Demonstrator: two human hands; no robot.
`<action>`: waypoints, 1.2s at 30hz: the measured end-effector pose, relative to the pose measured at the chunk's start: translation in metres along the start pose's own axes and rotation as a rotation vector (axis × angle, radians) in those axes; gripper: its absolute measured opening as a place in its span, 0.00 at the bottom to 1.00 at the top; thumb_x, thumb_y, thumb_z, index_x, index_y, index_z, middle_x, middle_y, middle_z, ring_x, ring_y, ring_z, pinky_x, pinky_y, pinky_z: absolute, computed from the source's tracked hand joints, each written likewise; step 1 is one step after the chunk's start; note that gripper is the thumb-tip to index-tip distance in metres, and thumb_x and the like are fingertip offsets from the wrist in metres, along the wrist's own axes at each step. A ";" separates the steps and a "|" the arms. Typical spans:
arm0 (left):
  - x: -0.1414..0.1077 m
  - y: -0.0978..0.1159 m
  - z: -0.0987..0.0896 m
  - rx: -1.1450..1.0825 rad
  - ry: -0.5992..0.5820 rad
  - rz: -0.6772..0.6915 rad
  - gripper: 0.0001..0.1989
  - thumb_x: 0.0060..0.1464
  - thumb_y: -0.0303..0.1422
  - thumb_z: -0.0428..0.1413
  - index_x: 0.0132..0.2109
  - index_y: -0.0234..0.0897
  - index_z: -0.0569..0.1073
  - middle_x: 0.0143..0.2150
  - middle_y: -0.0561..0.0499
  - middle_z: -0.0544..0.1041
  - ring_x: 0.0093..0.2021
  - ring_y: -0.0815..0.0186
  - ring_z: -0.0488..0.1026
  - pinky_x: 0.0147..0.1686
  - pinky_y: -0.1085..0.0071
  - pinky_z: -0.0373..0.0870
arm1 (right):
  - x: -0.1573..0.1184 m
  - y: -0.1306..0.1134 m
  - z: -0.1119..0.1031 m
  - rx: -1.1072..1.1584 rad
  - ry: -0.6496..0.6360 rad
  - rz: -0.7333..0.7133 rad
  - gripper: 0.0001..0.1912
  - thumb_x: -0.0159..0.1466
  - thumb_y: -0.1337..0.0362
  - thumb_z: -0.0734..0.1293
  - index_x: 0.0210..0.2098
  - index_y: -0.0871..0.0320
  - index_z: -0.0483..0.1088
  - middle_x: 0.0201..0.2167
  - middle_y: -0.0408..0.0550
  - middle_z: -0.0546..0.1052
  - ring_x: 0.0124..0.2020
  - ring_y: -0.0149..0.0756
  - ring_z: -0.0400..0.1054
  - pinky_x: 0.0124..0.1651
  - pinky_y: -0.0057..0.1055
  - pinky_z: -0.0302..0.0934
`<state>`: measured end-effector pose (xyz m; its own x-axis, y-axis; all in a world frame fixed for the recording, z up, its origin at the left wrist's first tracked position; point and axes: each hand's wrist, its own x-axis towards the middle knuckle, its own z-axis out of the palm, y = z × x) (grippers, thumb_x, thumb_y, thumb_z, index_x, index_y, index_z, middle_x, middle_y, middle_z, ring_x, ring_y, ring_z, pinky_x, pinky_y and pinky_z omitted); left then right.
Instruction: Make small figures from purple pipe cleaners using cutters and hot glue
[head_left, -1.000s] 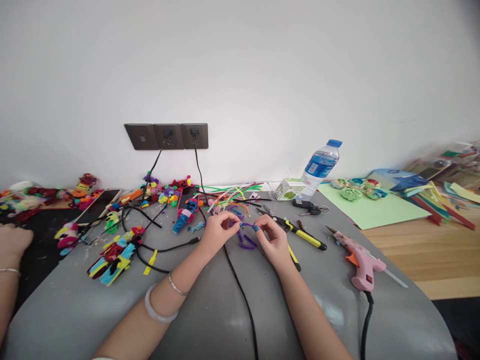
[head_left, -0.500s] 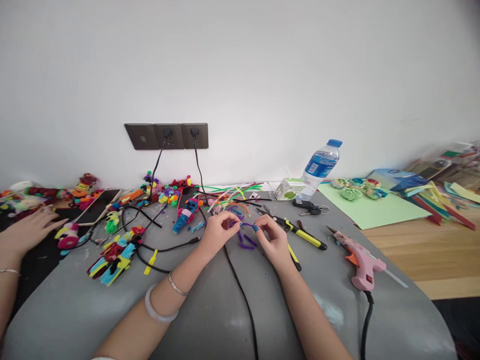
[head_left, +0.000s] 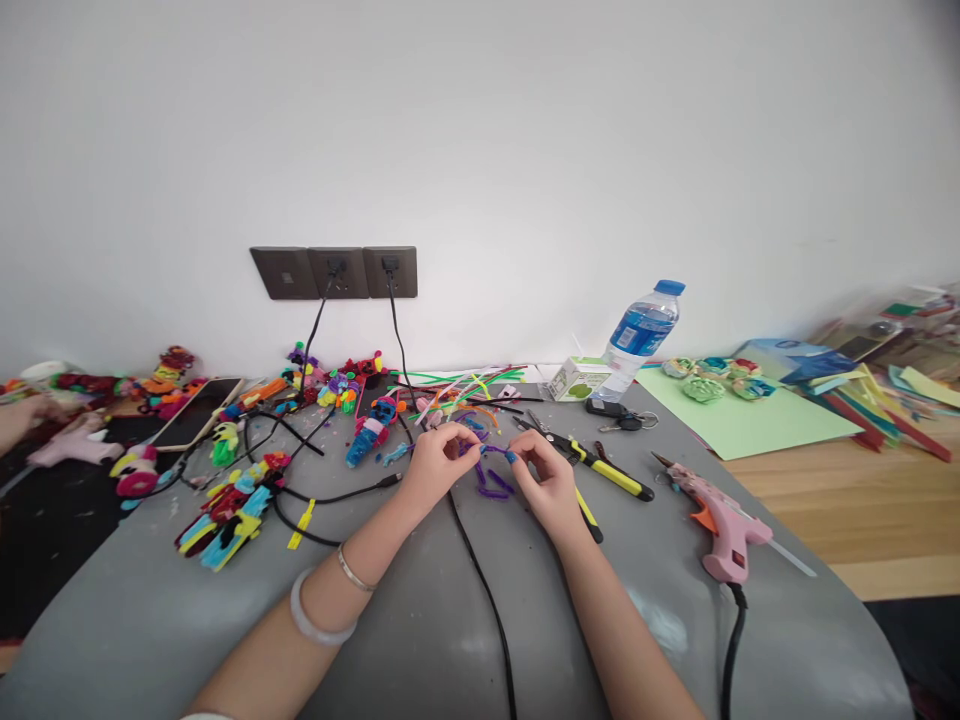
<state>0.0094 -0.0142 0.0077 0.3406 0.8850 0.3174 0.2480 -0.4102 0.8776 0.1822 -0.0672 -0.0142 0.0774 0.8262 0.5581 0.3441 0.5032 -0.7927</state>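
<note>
Between my two hands runs a short purple pipe cleaner point(head_left: 495, 449), pinched at each end. The thumb and fingers of my left hand point(head_left: 444, 462) close on its left end, and those of my right hand point(head_left: 545, 474) on its right end. Just below lie loose purple pipe cleaner pieces point(head_left: 493, 492) on the grey table point(head_left: 420, 600). Behind my fingers is a pile of coloured pipe cleaners point(head_left: 480, 385). Pliers with yellow and black handles point(head_left: 611, 470) rest beside my right hand, and the right wrist partly covers one handle.
A pink glue gun point(head_left: 724, 525) lies at the right. Further back stand a water bottle point(head_left: 640, 338) and a drink carton point(head_left: 577, 379), near keys point(head_left: 621, 414). Pipe cleaner figures point(head_left: 232, 510), black cables point(head_left: 480, 580) and a phone point(head_left: 196, 414) occupy the left. Another person's hand point(head_left: 26, 420) is at the far left.
My hands hold almost the same pose on the purple pipe cleaner. The other person's hand at the far left has drawn back leftward, uncovering a pink shape there.
</note>
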 end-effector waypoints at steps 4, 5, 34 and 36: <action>0.000 0.000 0.000 0.009 0.002 0.004 0.04 0.49 0.29 0.56 0.31 0.34 0.75 0.23 0.54 0.71 0.22 0.72 0.62 0.24 0.76 0.58 | 0.001 0.000 0.000 0.002 0.005 0.000 0.06 0.65 0.66 0.62 0.30 0.55 0.65 0.29 0.45 0.68 0.32 0.36 0.62 0.35 0.32 0.58; 0.000 0.000 0.000 0.013 0.000 0.006 0.04 0.49 0.29 0.56 0.31 0.34 0.75 0.23 0.54 0.71 0.22 0.72 0.62 0.24 0.76 0.58 | 0.001 -0.001 0.001 0.004 0.005 0.000 0.06 0.65 0.66 0.62 0.30 0.55 0.65 0.29 0.45 0.67 0.32 0.36 0.62 0.35 0.32 0.58; -0.001 0.001 -0.001 0.040 0.001 0.031 0.04 0.49 0.29 0.56 0.31 0.35 0.76 0.25 0.53 0.74 0.23 0.71 0.64 0.24 0.75 0.60 | 0.000 -0.001 0.000 -0.007 -0.003 0.026 0.06 0.65 0.64 0.62 0.31 0.54 0.66 0.29 0.46 0.68 0.32 0.37 0.63 0.35 0.33 0.58; -0.001 0.000 0.000 0.044 0.002 0.033 0.04 0.49 0.29 0.56 0.32 0.35 0.76 0.25 0.54 0.74 0.23 0.71 0.64 0.24 0.75 0.59 | 0.000 -0.001 0.000 -0.003 -0.001 0.031 0.06 0.65 0.63 0.62 0.30 0.54 0.66 0.29 0.45 0.68 0.32 0.37 0.63 0.35 0.33 0.58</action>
<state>0.0088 -0.0148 0.0076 0.3473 0.8712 0.3471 0.2761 -0.4487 0.8500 0.1820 -0.0680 -0.0132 0.0871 0.8417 0.5328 0.3447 0.4764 -0.8089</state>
